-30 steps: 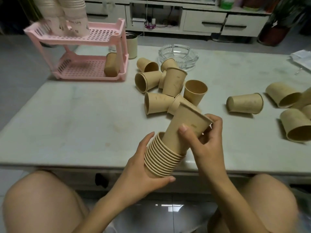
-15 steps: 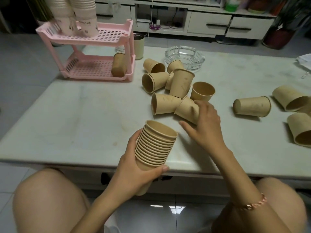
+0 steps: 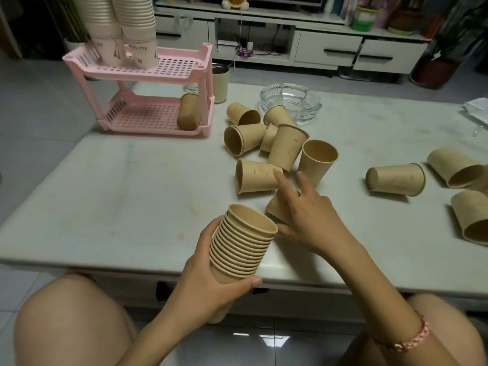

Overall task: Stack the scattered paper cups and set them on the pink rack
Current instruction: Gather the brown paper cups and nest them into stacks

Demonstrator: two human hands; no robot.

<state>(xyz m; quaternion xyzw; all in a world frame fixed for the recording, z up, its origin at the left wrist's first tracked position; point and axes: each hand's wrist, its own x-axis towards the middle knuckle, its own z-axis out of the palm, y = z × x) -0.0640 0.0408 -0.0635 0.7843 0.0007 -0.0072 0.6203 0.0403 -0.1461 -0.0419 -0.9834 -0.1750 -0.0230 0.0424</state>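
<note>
My left hand [image 3: 206, 286] grips a tall nested stack of brown paper cups [image 3: 243, 244], tilted over the table's near edge. Just to its right, my right hand [image 3: 314, 217] closes over one brown cup [image 3: 274, 208] lying on its side, index finger stretched out; most of that cup is hidden under the palm. Several loose brown cups [image 3: 254, 175] lie or stand in a cluster behind it. Three more cups [image 3: 396, 179] lie at the right. The pink rack [image 3: 148, 120] stands at the far left with one brown cup [image 3: 188, 114] on its lower tier.
Two tall stacks of white cups [image 3: 140, 35] stand on the rack's top tier. A glass ashtray [image 3: 290, 101] and a metal tin [image 3: 220, 83] sit behind the cluster. Crumpled paper [image 3: 478, 109] lies at the far right. My knees are under the table's [image 3: 118, 194] front edge.
My right hand pushed a cup into the stack, reached out to a cup lying behind it, and now draws that cup toward the stack. The left hand stays on the stack.
</note>
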